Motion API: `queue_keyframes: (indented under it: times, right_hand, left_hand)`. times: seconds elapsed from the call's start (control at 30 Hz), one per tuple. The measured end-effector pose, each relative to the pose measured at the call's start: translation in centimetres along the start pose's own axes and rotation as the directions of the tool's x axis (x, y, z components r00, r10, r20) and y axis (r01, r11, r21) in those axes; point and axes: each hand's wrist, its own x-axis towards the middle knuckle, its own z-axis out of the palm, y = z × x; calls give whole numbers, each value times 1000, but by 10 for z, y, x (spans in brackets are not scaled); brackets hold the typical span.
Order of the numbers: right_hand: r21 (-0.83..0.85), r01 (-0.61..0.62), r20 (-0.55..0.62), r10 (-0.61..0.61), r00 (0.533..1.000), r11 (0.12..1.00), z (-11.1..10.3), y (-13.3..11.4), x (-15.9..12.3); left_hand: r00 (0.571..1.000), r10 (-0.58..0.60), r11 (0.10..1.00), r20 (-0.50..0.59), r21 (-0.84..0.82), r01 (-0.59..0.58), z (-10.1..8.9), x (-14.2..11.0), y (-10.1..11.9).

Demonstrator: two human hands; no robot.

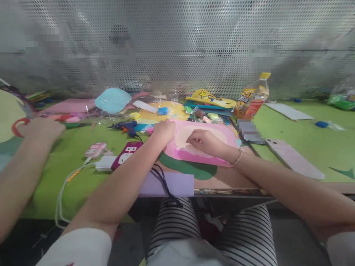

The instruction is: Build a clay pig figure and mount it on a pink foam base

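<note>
In front of me lies a pink sheet (222, 130) with a cream oval patch (181, 133) in its middle and a deeper pink band (184, 155) along its lower side. My left hand (165, 131) is closed at the sheet's left edge, its fingers curled over it. Over the cream patch, my right hand (206, 141) bends down with curled fingers pressed together; whatever is under the fingertips is hidden. A dark green paper shape (191, 168) sticks out beneath the sheet.
Another person's hand (41, 129) holds red-handled scissors (19, 125) at left. A glue gun (129, 127), purple box (129, 153) and cables stand near my left arm. Rightward are a tilted bottle (253, 98) and a phone (295, 159). Clay packets and yellow cutouts (210, 99) lie behind.
</note>
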Motion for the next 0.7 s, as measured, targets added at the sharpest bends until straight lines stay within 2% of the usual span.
queue_keyframes:
  times: [0.13, 0.3, 0.47, 0.57, 0.7]
  right_hand:
    - [-157, 155, 116, -137, 984, 975, 13, -5, 9]
    - [-261, 184, 167, -144, 976, 948, 22, -3, 7]
    - [-337, 250, 247, -171, 954, 908, 17, -3, -2]
    - [-325, 246, 235, -174, 956, 913, 11, -4, -4]
    - [-205, 262, 204, -221, 954, 943, 8, -7, -5]
  left_hand:
    - [994, -17, 1000, 106, -13, 18, 3, -1, 2]
    - [985, -38, 999, 168, -10, 41, 7, -2, 7]
    - [982, -44, 999, 184, -9, 47, 10, -1, 7]
    - [981, -62, 998, 186, -3, 64, 11, 0, 9]
    - [980, -69, 998, 187, 1, 70, 11, -3, 13]
